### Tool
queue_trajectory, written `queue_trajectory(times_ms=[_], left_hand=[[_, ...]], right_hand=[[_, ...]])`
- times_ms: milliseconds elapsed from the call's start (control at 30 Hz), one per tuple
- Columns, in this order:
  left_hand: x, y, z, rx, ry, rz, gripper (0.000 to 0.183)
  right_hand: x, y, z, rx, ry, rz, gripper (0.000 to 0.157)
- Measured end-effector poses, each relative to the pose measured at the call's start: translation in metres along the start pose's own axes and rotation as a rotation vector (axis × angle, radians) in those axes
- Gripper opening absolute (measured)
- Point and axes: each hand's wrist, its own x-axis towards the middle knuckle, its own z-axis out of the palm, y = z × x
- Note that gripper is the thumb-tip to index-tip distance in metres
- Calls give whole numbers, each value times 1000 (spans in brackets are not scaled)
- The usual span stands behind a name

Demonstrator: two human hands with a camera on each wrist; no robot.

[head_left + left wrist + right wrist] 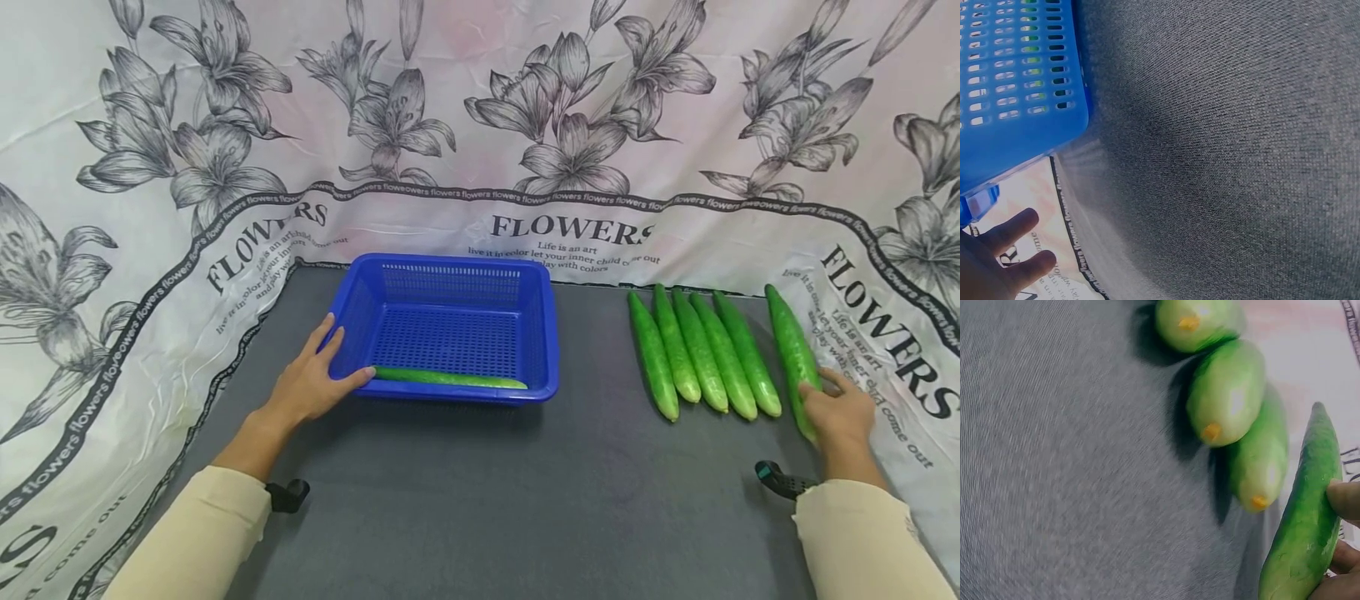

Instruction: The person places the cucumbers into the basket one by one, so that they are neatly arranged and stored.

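Observation:
A blue plastic basket (pixel 551 333) with slotted sides stands on the grey table, and one cucumber (pixel 450 379) lies along its front inner wall. My left hand (pixel 311 383) touches the basket's front left corner, thumb at the rim and fingers spread along the left side. In the left wrist view, two fingers (pixel 1019 228) extend fairly straight beside the basket (pixel 1016 144). At the far right, my right hand (pixel 840 412) grips a cucumber (pixel 787 333) by its lower part. The right wrist view shows the thumb (pixel 1346 499) pressed against this cucumber (pixel 1304 531).
Several cucumbers (pixel 693 350) lie side by side on the table (pixel 585 492), left of my right hand. A white cloth (pixel 420 221) printed with flowers and lettering hangs behind and along both sides of the table. Dark bands with small devices (pixel 783 482) sit at both wrists.

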Motion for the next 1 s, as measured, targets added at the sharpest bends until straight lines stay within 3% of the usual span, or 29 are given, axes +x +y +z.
queue_trajectory(times_ms=[200, 367, 567, 867, 1000], left_hand=[[0, 2, 0, 1, -8, 3, 101], [-1, 3, 1, -3, -13, -5, 101], [-1, 3, 0, -2, -9, -4, 101], [-2, 4, -1, -5, -10, -18, 101], [-3, 5, -3, -6, -12, -22, 101]], right_hand=[[-16, -8, -8, 239, -8, 90, 62], [-31, -16, -11, 491, 13, 87, 60], [-47, -25, -13, 552, 47, 83, 58], [-72, -42, -7, 816, 109, -38, 53], [-81, -47, -2, 839, 143, -71, 49]])
